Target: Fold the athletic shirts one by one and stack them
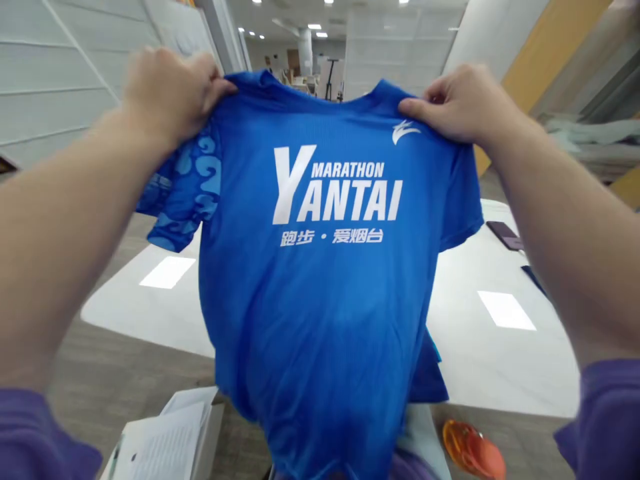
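A blue short-sleeved T-shirt [320,287] hangs spread out in front of me, its chest printed with white "MARATHON YANTAI" lettering. My left hand [173,87] pinches its left shoulder, and my right hand [457,103] grips the opposite shoulder with the thumb lying on the cloth. Wavy light-blue patterns cover the sleeve below my left hand. The shirt's lower part drops toward my lap and hides the middle of the table. Behind its lower right edge shows a darker blue piece of cloth [429,377].
A white table [500,367] stands behind the shirt, with a dark phone [504,235] at its right. Printed papers [167,443] lie on a box at lower left. Orange objects [473,448] sit on the floor at lower right. White panels line the left side.
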Demonstrator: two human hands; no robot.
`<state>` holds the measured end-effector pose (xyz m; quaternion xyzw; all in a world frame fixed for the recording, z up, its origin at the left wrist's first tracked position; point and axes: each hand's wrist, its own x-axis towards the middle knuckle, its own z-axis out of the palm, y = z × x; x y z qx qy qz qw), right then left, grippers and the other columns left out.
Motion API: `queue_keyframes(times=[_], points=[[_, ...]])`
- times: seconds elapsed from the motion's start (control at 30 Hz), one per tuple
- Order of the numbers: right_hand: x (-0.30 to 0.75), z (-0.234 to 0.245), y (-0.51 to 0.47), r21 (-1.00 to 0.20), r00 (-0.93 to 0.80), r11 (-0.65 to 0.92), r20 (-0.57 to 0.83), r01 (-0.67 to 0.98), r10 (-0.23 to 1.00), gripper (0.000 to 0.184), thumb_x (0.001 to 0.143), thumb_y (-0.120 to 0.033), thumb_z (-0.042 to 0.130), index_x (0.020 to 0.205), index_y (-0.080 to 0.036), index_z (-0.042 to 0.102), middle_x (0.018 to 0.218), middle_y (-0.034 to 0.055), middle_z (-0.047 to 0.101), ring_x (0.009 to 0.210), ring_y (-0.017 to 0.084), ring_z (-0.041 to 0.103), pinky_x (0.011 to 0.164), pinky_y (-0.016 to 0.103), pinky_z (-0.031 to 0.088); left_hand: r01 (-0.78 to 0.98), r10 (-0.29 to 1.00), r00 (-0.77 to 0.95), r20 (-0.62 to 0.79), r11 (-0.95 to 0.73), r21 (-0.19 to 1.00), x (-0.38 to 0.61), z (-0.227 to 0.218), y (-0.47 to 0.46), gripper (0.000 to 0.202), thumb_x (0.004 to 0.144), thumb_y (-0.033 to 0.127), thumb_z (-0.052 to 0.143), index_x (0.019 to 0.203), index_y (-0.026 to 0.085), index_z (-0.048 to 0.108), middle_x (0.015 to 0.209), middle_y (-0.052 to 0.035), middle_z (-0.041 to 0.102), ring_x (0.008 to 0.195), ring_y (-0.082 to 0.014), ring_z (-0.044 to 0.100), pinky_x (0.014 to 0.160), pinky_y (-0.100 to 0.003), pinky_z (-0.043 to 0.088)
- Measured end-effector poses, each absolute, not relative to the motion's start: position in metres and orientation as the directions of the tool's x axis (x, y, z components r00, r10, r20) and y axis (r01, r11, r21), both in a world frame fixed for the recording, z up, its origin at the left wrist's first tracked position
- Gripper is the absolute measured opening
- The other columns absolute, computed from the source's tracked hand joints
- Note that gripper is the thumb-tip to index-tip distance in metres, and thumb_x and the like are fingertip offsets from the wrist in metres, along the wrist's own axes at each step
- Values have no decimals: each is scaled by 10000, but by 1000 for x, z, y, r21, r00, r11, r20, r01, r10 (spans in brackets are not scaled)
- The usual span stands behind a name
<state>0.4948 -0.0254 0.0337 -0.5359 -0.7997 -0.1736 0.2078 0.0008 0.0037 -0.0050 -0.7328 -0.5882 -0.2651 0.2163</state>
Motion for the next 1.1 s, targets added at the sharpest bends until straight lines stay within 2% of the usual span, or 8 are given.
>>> queue_keyframes(times=[0.1,0.2,0.33,0.53,0.67,0.77,0.97,1.1], points=[[492,13,-6,-12,-286,318,406,948,868,875,1126,-806,522,1007,2,835,951,137,822,870,162,673,861,346,467,982,829,178,531,-180,-48,2,-26,19,940,1206,769,354,1410,-88,682,1399,-308,731,1514,-546,596,1186,-710,439],[486,-27,20,-116,-225,263,269,958,937,758,1110,-787,577,1009,-81,834,1031,142,839,987,252,727,956,383,517,985,901,167,400,-169,-32,9,-61,37,796,1214,707,397,1365,-11,706,1322,-279,773,1457,-442,653,1200,-579,461],[496,-92,48,-249,-157,187,135,950,978,706,1039,-844,626,1052,-168,828,1113,150,849,1100,328,758,1019,416,556,991,966,100,240,-118,63,36,-117,62,655,1127,748,465,1170,181,790,1166,-236,813,1323,-456,713,1106,-509,502],[561,-125,30,-489,-205,34,-301,872,931,881,842,-1048,666,1073,-210,808,1071,133,847,1020,309,769,950,405,611,957,997,-50,60,31,287,28,-167,70,876,925,997,493,1109,212,836,1087,-215,827,1144,-445,744,1008,-500,547],[582,-111,2,-513,-297,76,-365,855,882,884,745,-1059,748,1092,-250,833,1122,111,839,1120,342,749,987,421,612,933,995,102,-13,-91,347,-16,-171,43,777,791,958,698,1058,244,847,1056,-136,842,1048,-381,769,924,-412,569],[579,-111,-9,-464,-280,55,-433,884,856,849,689,-1017,830,1080,-263,832,1096,103,831,1094,347,748,951,429,616,913,987,160,8,-151,380,-37,-170,21,676,812,855,722,1104,252,820,1068,-103,839,1005,-338,770,888,-380,571],[576,-120,-8,-294,-158,16,-466,956,871,779,696,-980,846,906,-236,756,929,89,781,951,312,715,840,405,574,893,999,-39,8,32,450,-40,-165,22,567,959,696,629,1286,242,721,1039,-80,816,905,-287,732,802,-343,559],[591,-109,-3,-418,-88,-80,-369,905,925,738,809,-941,796,1055,-248,742,899,64,750,863,260,693,744,362,578,892,994,-106,8,92,443,-38,-163,47,551,987,683,613,1305,243,705,1043,-101,805,938,-308,732,865,-376,580]])
